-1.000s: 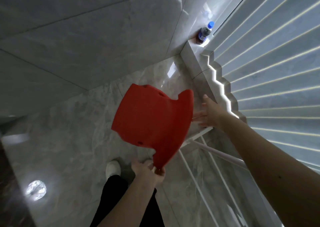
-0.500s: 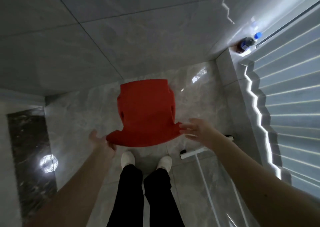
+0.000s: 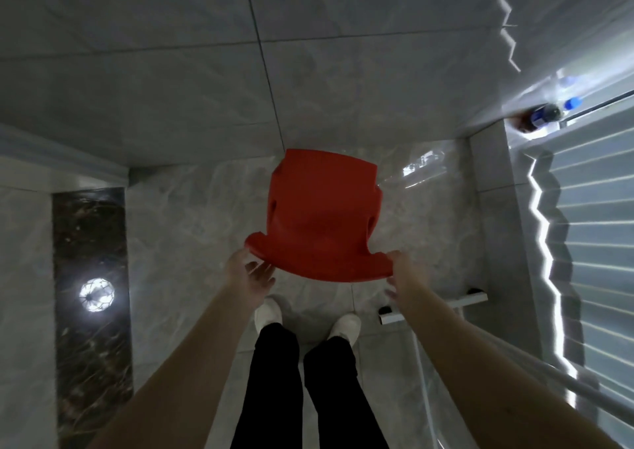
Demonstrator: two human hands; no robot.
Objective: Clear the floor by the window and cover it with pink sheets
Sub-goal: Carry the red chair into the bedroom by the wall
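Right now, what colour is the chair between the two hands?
The chair is plain red, without any pattern. The head view shows it best.

The chair (image 3: 322,218) stands on the floor (image 3: 192,215) before the person's shoes (image 3: 268,313), a hand at each near corner. The bottle (image 3: 545,119) sits on the ledge (image 3: 487,160) far right (beside the blinds (image 3: 597,242)).

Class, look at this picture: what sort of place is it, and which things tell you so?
Probably a tiled indoor room by a window: glossy marble-look floor, pleated blind lit from behind, and a bottle on the sill.
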